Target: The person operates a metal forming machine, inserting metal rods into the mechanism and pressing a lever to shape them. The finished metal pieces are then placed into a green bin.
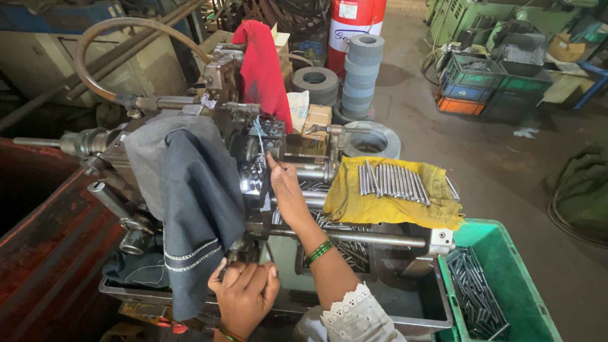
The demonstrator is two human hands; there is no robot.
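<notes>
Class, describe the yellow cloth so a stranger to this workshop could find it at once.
Start at the grey machine in the middle, where the right hand reaches in. Just right of that hand, the yellow cloth drapes over the machine's ledge, above the green crate. Unlike the red cloth and the dark cloth, it carries a row of bright metal rods.

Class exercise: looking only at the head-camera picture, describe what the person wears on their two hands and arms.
The right hand is bare, with green bangles at the wrist and a white sleeve with a scalloped lace edge further up the forearm. The left hand is also bare; a thin band in red and green shows at its wrist, largely cut off by the frame.
</notes>
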